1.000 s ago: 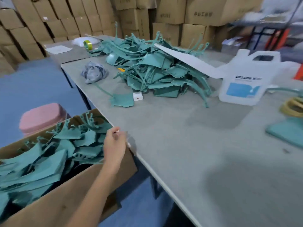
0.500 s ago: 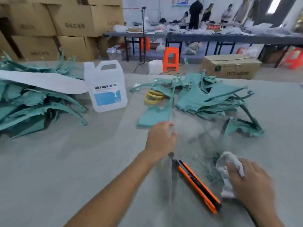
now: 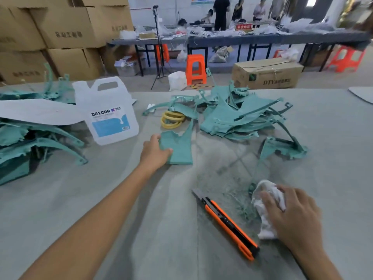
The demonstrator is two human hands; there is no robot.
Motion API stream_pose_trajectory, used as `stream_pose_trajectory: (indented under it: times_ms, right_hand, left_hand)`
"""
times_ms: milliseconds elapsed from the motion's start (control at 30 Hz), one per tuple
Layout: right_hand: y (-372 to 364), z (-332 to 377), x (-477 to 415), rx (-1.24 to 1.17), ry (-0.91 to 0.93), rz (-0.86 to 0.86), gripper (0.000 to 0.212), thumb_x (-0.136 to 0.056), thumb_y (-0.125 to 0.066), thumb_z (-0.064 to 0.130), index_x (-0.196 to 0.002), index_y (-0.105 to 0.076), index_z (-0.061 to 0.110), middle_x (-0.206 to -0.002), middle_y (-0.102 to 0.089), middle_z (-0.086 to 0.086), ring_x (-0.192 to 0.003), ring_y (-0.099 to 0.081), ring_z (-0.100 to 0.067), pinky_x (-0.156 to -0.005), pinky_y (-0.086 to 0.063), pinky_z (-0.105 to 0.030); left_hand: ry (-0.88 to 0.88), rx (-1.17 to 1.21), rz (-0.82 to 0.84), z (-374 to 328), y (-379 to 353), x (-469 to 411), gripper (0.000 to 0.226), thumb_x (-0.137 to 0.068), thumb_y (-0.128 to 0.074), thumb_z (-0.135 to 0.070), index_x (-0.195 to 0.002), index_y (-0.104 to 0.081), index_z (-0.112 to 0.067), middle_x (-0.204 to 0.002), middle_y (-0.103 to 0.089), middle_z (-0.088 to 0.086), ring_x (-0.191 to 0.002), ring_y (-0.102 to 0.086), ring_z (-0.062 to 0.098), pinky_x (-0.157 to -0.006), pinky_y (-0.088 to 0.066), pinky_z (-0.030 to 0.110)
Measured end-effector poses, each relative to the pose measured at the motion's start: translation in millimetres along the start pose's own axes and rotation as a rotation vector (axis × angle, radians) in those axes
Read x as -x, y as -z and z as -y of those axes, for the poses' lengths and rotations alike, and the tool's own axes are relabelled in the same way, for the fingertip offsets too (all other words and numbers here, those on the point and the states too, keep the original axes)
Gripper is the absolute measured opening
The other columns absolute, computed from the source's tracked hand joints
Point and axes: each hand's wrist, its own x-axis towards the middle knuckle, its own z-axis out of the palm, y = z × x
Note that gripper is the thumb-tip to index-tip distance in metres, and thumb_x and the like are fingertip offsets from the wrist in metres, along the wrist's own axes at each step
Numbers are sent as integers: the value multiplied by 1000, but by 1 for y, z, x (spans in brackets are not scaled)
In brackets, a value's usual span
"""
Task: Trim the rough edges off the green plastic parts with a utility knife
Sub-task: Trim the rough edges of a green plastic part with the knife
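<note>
While the left hand [image 3: 155, 153] is pinching the edge of a green plastic part [image 3: 179, 148] on the tabletop [image 3: 121, 209], the right hand [image 3: 292, 217] is lying spread on a white rag [image 3: 264, 197]. Fetching is under way; the next move is calling for gripping the orange utility knife [image 3: 228, 223] lying between them. Its blade is looking extended, though blur is obscuring it.

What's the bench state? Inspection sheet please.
Surface: grey table, green shavings beside the knife.
Job's things: knife lies free, blade out; one green part apart from the piles of green parts, left and right.
Clutter: white jug, yellow rings, white rag, white sheet.
Hands: left hand grips the green part's edge; right hand rests on the rag.
Cables: nothing seen.
Surroundings: cardboard boxes, orange stool, people at far tables.
</note>
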Motion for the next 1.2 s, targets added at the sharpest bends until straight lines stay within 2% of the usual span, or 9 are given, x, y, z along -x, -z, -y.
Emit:
stream_pose_trajectory:
  times_ms: [333,467,567,667,800,900,1000,1067,1200]
  right_hand:
    - [14,3,19,-149,127,-334,72,-81,-59,59,-128,-54,5,-130,-54,-22,-121,-49,-41,-102,-30,-57]
    - [9,18,35,-192,263,-384,35,-93,-59,39,-105,-68,7,-111,-67,-16,-108,-57,-39,-100,-33,-53]
    - [9,49,56,-255,362,-218,35,-92,-51,37,-86,-74,12,-92,-71,-10,-96,-57,-37,-95,-38,-49]
    - [10,71,68,-145,359,-95,32,-87,-55,45,-90,-77,22,-93,-69,-6,-95,-56,-37,-90,-33,-43]
    - [5,78,69,59,304,161,25,-91,-67,44,-106,-73,25,-103,-68,-5,-101,-51,-37,-87,-37,-45]
    - [3,77,73,128,282,259,29,-96,-59,44,-114,-70,24,-103,-67,-5,-99,-50,-34,-83,-36,-43]
    - [7,81,75,29,285,231,31,-96,-64,32,-121,-69,15,-101,-65,-14,-96,-52,-39,-83,-39,-46]
    - [13,86,76,-109,260,264,39,-97,-64,27,-133,-63,13,-107,-58,-15,-98,-53,-40,-86,-41,-48]
    - [37,97,81,-426,205,340,33,-97,-57,39,-130,-56,38,-104,-48,11,-85,-57,-11,-77,-47,-38]
  left_hand:
    - [208,767,123,104,117,165,29,-92,-67,-7,-117,-69,-22,-100,-76,6,-73,-70,13,-58,-55,22]
    - [132,286,44,144,124,207,30,-90,-74,-10,-117,-70,-20,-114,-73,9,-96,-69,17,-81,-55,29]
    - [-111,-247,-102,147,123,220,50,-81,-75,-52,-126,-66,-32,-135,-57,0,-129,-50,21,-109,-33,33]
    - [-131,-384,155,145,112,227,105,-58,-43,-100,-148,-39,-45,-160,-29,-6,-148,-22,14,-117,-17,33]
    - [-115,-515,335,156,97,228,128,-51,-38,-106,-157,2,-46,-169,9,-4,-154,7,14,-121,-4,36]
    - [-210,-505,205,160,101,226,115,-61,-35,-101,-158,-21,-40,-166,-24,-1,-150,-24,16,-119,-22,32]
    - [-277,-333,-52,156,106,226,57,-90,-34,-75,-131,-54,-42,-107,-72,-11,-101,-66,23,-77,-47,32]
    - [-233,-88,-142,147,104,229,35,-95,-38,-63,-101,-63,-38,-74,-68,-17,-77,-66,14,-63,-43,25]
    - [-124,376,-16,124,81,242,26,-95,-57,-48,-90,-73,-28,-89,-76,-16,-81,-70,2,-70,-54,20]
